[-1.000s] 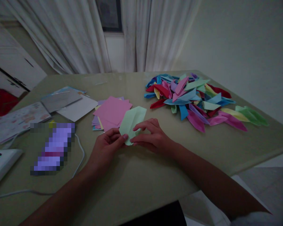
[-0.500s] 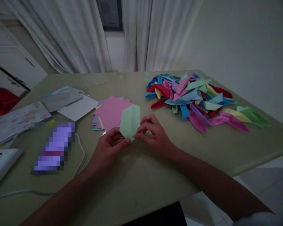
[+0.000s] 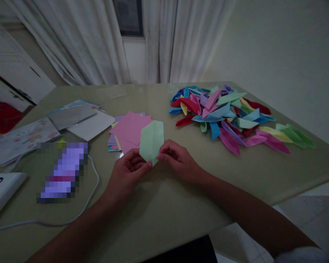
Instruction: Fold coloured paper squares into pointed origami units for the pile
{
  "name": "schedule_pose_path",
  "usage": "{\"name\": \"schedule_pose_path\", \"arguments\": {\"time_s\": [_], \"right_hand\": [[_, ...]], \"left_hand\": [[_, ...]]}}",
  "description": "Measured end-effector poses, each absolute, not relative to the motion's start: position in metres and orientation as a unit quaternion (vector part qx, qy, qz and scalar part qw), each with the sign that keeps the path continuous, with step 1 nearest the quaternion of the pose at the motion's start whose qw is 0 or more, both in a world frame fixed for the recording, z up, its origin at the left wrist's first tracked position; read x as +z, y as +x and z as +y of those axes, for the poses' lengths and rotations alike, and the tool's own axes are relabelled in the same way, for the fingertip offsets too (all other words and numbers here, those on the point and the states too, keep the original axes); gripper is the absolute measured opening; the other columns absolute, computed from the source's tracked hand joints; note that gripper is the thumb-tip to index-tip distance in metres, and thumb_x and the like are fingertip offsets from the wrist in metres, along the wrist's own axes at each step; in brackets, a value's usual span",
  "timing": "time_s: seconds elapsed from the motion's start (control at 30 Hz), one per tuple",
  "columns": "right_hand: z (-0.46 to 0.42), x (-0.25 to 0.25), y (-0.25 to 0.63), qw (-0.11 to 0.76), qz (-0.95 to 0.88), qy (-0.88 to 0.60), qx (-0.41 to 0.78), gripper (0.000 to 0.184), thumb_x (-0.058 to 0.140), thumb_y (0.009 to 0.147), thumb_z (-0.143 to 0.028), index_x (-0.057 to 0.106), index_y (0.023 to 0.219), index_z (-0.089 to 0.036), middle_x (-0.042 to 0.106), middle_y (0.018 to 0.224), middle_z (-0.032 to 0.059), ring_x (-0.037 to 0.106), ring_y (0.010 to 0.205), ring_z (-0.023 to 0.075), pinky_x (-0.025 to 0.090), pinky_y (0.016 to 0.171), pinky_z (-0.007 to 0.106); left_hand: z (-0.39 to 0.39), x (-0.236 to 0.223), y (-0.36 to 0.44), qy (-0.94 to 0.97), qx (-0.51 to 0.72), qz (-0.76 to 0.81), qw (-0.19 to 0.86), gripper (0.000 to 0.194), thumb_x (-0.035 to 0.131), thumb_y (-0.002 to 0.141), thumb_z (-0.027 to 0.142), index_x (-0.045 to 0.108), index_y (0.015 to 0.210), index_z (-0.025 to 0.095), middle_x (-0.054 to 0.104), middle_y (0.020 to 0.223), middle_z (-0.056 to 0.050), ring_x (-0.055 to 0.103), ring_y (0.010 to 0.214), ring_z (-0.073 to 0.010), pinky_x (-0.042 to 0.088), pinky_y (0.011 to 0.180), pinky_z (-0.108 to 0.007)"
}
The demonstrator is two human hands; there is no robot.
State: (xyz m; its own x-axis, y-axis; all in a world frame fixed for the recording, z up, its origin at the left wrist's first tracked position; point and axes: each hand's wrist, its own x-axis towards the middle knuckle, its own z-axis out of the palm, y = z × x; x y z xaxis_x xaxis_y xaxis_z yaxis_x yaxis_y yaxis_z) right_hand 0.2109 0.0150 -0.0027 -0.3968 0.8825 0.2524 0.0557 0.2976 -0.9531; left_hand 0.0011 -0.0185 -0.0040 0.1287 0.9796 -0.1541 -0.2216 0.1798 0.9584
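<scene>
A pale green sheet of folded paper (image 3: 151, 140) is held up a little above the table, its corners folded in so that it has a six-sided outline and a crease down the middle. My left hand (image 3: 128, 170) pinches its lower left edge, thumb in front and fingers behind. At the lower right edge, my right hand (image 3: 178, 159) grips the same paper between thumb and curled forefinger. Just behind it lies a stack of coloured paper (image 3: 128, 128), pink on top, with purple, yellow and blue edges showing.
Many folded paper pieces (image 3: 222, 113) in several colours are heaped at the right. On the left lie a blurred-out phone (image 3: 63, 171), a white cable (image 3: 94, 182), a white device (image 3: 5, 190), a patterned booklet (image 3: 26, 138) and a white sheet (image 3: 91, 124) beneath a clear sleeve (image 3: 71, 115).
My right forefinger has come down from the paper's right side and curled in close to the thumb. The left hand keeps its pinch, and the paper has barely shifted.
</scene>
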Motion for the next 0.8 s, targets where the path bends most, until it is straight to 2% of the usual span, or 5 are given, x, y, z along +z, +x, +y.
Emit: {"name": "schedule_pose_path", "arguments": {"time_s": [0.13, 0.43, 0.53, 0.67, 0.8], "right_hand": [[0.009, -0.004, 0.207, 0.425, -0.689, -0.364, 0.46, 0.018, 0.066, 0.104, -0.035, 0.061, 0.095, -0.021, 0.062, 0.089, -0.0002, 0.056, 0.077, 0.0141, 0.046, 0.071, 0.027], [0.01, -0.005, 0.21, 0.46, -0.688, -0.367, 0.424, 0.017, 0.073, 0.094, -0.029, 0.061, 0.086, -0.02, 0.065, 0.08, -0.0009, 0.06, 0.069, 0.013, 0.048, 0.066, 0.026], [0.011, -0.006, 0.21, 0.459, -0.694, -0.367, 0.416, 0.016, 0.074, 0.093, -0.029, 0.062, 0.086, -0.02, 0.067, 0.079, -0.0008, 0.061, 0.069, 0.0129, 0.049, 0.066, 0.026], [0.01, -0.007, 0.21, 0.448, -0.714, -0.364, 0.397, 0.015, 0.074, 0.091, -0.026, 0.062, 0.086, -0.02, 0.067, 0.078, -0.0014, 0.062, 0.068, 0.0124, 0.05, 0.065, 0.025], [0.009, -0.006, 0.211, 0.441, -0.736, -0.354, 0.373, 0.013, 0.072, 0.09, -0.024, 0.06, 0.086, -0.021, 0.067, 0.078, -0.0017, 0.062, 0.067, 0.0122, 0.05, 0.065, 0.025]], "left_hand": [[-0.021, -0.002, 0.005, 0.396, 0.48, 0.474, 0.623, 0.041, 0.098, 0.073, 0.032, 0.076, 0.105, 0.021, 0.082, 0.102, -0.005, 0.077, 0.085, -0.0168, 0.063, 0.081, -0.027], [-0.02, -0.013, 0.007, 0.365, 0.475, 0.431, 0.674, 0.041, 0.098, 0.075, 0.031, 0.077, 0.109, 0.022, 0.082, 0.101, -0.005, 0.077, 0.091, -0.0172, 0.063, 0.087, -0.029], [-0.02, -0.012, 0.007, 0.349, 0.478, 0.433, 0.68, 0.044, 0.101, 0.07, 0.032, 0.077, 0.107, 0.021, 0.082, 0.101, -0.005, 0.077, 0.088, -0.0179, 0.063, 0.083, -0.028], [-0.022, -0.006, 0.007, 0.37, 0.459, 0.459, 0.664, 0.047, 0.103, 0.065, 0.031, 0.077, 0.104, 0.021, 0.083, 0.1, -0.005, 0.077, 0.085, -0.0194, 0.062, 0.08, -0.029], [-0.023, -0.004, 0.008, 0.397, 0.461, 0.48, 0.632, 0.042, 0.102, 0.068, 0.033, 0.077, 0.099, 0.02, 0.082, 0.095, -0.004, 0.076, 0.083, -0.0184, 0.061, 0.079, -0.028]]}}
